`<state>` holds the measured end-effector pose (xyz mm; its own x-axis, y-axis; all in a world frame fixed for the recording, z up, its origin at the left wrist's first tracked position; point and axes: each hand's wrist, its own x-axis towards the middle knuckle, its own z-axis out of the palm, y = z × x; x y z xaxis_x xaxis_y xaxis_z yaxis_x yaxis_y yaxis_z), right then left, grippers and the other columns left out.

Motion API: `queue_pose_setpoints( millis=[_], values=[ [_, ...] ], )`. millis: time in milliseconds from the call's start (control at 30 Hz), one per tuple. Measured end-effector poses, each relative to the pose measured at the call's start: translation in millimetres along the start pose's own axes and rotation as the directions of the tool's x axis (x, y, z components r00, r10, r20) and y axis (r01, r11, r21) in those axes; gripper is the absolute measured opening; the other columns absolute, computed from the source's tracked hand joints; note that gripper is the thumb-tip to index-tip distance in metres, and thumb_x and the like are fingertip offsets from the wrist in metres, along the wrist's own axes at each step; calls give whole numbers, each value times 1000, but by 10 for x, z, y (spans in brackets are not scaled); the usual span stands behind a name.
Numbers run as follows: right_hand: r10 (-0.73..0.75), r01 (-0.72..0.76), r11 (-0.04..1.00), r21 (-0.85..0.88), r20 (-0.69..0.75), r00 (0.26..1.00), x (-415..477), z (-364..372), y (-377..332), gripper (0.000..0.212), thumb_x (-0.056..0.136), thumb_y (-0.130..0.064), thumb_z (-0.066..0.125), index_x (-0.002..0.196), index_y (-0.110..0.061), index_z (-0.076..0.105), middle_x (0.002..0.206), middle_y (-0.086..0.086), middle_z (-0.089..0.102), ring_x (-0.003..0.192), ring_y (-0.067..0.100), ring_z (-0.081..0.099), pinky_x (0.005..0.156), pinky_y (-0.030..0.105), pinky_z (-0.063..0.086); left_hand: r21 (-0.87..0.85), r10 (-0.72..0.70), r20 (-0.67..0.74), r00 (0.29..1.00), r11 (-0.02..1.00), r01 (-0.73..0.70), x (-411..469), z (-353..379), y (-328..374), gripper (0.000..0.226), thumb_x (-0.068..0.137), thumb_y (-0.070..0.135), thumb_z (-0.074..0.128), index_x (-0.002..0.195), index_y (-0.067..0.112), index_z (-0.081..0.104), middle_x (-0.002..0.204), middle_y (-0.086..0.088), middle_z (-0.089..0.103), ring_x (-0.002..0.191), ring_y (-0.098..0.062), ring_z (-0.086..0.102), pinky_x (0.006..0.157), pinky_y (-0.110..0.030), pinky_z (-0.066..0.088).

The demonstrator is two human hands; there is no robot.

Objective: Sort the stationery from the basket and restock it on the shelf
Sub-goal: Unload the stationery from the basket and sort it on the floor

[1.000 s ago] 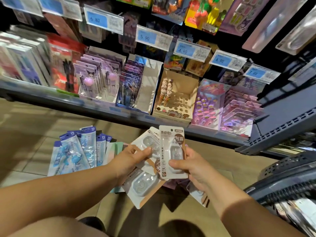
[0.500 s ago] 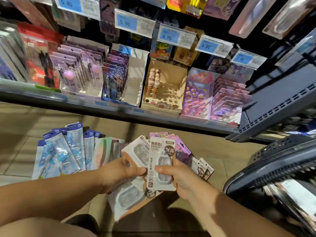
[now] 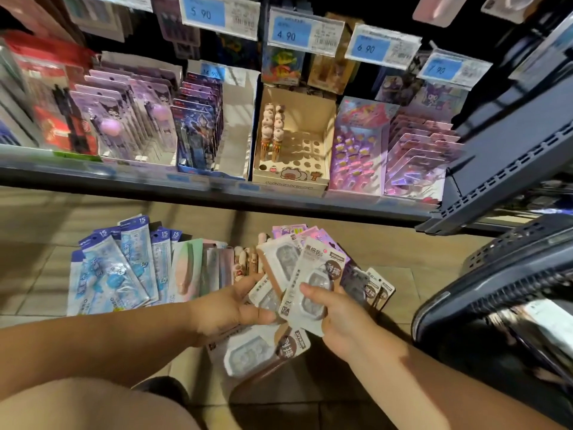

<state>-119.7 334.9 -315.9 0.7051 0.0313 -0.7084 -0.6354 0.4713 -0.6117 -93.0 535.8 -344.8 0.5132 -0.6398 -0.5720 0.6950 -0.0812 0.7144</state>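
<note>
- Packets in blue wrappers are fanned out on the floor at the left, with pastel cards lying just beside them.
- Purple cards are seen on the floor behind the hands, and small brown-and-white packs lie to the right of them.
- White packs with clear bubbles are held as a loose fan by the left hand; the thumb is pressed across their fronts and the fingers are hidden beneath them.
- One front pack of the same kind is pinched by the right hand, with the thumb laid on its clear bubble and the fingers curled behind it. It is tilted and overlaps the fan.
- Both hands are held low, over the floor and in front of the shelf, not touching it.
- On the shelf, rows of carded stationery are stood upright in trays. A cardboard box with round holes is set near the middle, with a few pens standing at its left side.
- Price tags in blue and white are hung above the shelf.
- A dark basket is seen at the right edge, well apart from the packets. Its contents cannot be made out.
</note>
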Motion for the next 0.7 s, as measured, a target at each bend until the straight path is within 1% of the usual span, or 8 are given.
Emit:
queue_pose_setpoints(
  millis=[100, 167, 233, 300, 433, 533, 633, 700],
  values=[
    [40, -38, 991, 127, -11, 999, -3, -81, -25, 53, 68, -5, 70, 119, -12, 61, 106, 16, 72, 94, 32, 70, 76, 47, 54, 46, 11, 72, 997, 999, -14, -5, 20, 14, 88, 71, -10, 73, 142, 24, 36, 131, -13, 63, 121, -30, 60, 107, -48, 44],
    [61, -58, 983, 176, -13, 998, 4, -127, -22, 53, 69, -8, 71, 121, -9, 62, 110, 18, 71, 104, 34, 67, 85, 50, 52, 43, 12, 56, 998, 999, -14, 8, 42, 14, 91, 69, -15, 71, 143, 23, 36, 130, -15, 63, 120, -32, 60, 105, -50, 45],
    [63, -58, 978, 203, -19, 998, -5, -153, -23, 51, 69, -8, 71, 120, -8, 63, 112, 19, 70, 107, 35, 65, 88, 50, 51, 45, 25, 50, 998, 999, -27, 32, 69, 16, 90, 70, -19, 69, 143, 23, 37, 130, -15, 62, 120, -33, 61, 104, -50, 46],
    [59, -51, 974, 222, -26, 998, -15, -183, -35, 48, 69, -8, 70, 117, -7, 64, 109, 20, 71, 105, 34, 66, 85, 48, 52, 69, 38, 60, 997, 997, -42, 50, 96, 32, 89, 70, -19, 69, 141, 25, 39, 130, -13, 63, 119, -31, 61, 104, -50, 46],
    [69, -56, 976, 212, -56, 996, -34, -229, -32, 50, 67, -8, 72, 117, -8, 64, 108, 19, 71, 102, 35, 67, 83, 49, 53, 133, 38, 66, 997, 990, -46, 56, 144, 64, 85, 74, -22, 66, 138, 29, 40, 126, -10, 66, 116, -27, 64, 98, -41, 52],
    [65, -45, 978, 204, -91, 994, -37, -280, 32, 49, 69, -9, 73, 117, -10, 64, 106, 18, 72, 95, 33, 71, 73, 45, 55, 135, 20, 66, 998, 990, -29, 54, 184, 13, 87, 74, -20, 68, 141, 27, 38, 128, -9, 65, 117, -26, 63, 97, -38, 52],
    [67, -20, 976, 218, -211, 975, -10, -382, 111, 36, 76, -10, 74, 112, -12, 67, 99, 17, 74, 87, 32, 73, 68, 42, 56, 111, 8, 47, 999, 994, -13, 44, 178, -78, 87, 72, -21, 68, 141, 23, 38, 127, -7, 66, 116, -24, 64, 91, -32, 54],
    [49, 32, 971, 237, -329, 943, 41, -528, 170, 36, 79, -11, 75, 114, -13, 66, 99, 16, 74, 87, 31, 72, 68, 41, 55, 115, -14, 17, 1000, 993, 12, 16, 161, -120, 88, 71, -19, 70, 141, 23, 38, 123, -3, 68, 113, -23, 65, 90, -31, 54]
  ],
)
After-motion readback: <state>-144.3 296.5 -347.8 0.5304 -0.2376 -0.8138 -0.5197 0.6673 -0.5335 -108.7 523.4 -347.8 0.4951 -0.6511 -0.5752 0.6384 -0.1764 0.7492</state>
